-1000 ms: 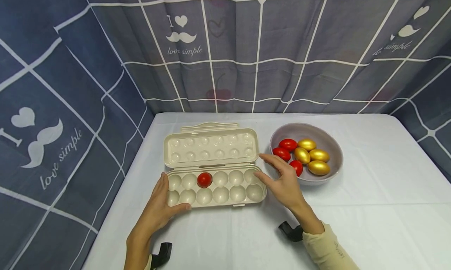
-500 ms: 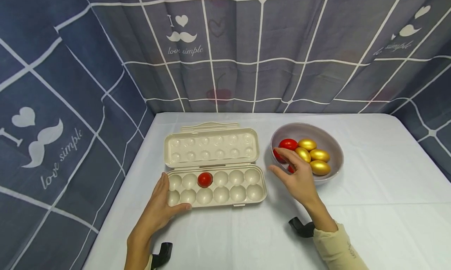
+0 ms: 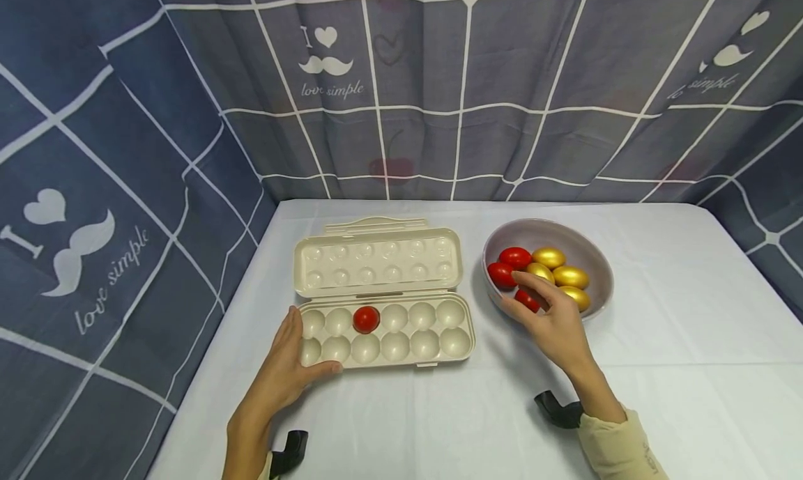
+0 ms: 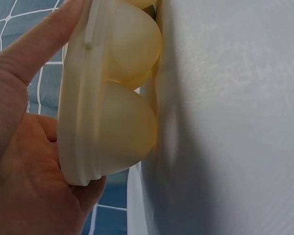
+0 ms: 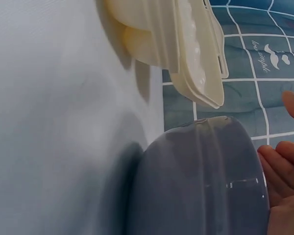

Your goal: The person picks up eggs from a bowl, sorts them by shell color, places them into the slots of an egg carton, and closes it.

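My left hand (image 3: pixel 281 372) grips the left end of a cream plastic egg carton (image 3: pixel 395 347), thumb along the front edge and fingers around the end. In the left wrist view the carton's rim (image 4: pixel 76 122) lies between thumb and fingers. One red egg (image 3: pixel 366 320) sits in its back row, third cup from the left. My right hand (image 3: pixel 557 324) is over the near left side of a mauve bowl (image 3: pixel 600 274), thumb and fingers apart, holding nothing. A red egg (image 3: pixel 525 299) shows between thumb and fingers. Two more red eggs (image 3: pixel 501 275) and several gold eggs (image 3: pixel 571 278) lie in the bowl.
The carton's lid (image 3: pixel 379 276) is folded back behind its cups. A white cloth (image 3: pixel 439 424) covers the table. Dark checked curtains (image 3: pixel 414 69) hang behind and at both sides. A black wrist-worn piece (image 3: pixel 558 410) sticks out from the right wrist.
My right hand has moved right from the carton's right end to over the bowl, fingers still apart. The left hand and carton have stayed in place.
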A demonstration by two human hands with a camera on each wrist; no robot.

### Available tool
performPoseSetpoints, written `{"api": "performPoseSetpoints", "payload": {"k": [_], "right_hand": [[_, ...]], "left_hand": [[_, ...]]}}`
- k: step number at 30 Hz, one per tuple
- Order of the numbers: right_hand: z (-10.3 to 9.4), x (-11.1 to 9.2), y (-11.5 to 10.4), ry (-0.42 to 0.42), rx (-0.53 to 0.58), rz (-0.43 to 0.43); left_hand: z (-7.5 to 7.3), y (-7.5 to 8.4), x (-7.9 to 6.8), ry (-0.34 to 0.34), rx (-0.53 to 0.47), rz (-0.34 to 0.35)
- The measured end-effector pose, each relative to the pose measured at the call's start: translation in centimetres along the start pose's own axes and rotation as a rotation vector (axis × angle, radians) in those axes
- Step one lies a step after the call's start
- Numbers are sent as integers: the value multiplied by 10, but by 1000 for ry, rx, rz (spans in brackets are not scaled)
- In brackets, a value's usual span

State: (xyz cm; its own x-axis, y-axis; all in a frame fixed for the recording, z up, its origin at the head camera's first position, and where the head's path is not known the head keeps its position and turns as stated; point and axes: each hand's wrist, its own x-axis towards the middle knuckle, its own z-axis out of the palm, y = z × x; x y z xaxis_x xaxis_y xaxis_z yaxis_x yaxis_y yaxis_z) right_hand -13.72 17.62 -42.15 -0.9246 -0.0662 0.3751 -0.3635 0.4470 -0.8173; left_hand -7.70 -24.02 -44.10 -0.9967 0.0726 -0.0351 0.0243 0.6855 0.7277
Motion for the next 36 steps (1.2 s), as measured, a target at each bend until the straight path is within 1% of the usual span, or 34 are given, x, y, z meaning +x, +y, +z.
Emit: {"api": "performPoseSetpoints", "payload": {"k": [4, 8, 15, 17, 23, 29, 36], "right_hand": [[-1, 3, 1, -9, -40, 15], [-1, 8, 0, -24, -99, 56], [-1, 20, 0, -68, -92, 114], [-1, 24, 0, -82, -115, 129], [0, 36, 5, -127, -124, 147], [2, 43, 9, -161, -140, 197], [3, 49, 10, -233, -163, 243]], "left_hand": [[1, -3, 0, 6, -2, 0], [2, -4, 0, 10, 5, 5], [2, -3, 0, 9, 5, 1], [2, -3, -1, 9, 5, 3], [2, -3, 0, 11, 1, 9], [3, -3, 1, 9, -8, 10], [2, -4, 1, 9, -11, 12]]}}
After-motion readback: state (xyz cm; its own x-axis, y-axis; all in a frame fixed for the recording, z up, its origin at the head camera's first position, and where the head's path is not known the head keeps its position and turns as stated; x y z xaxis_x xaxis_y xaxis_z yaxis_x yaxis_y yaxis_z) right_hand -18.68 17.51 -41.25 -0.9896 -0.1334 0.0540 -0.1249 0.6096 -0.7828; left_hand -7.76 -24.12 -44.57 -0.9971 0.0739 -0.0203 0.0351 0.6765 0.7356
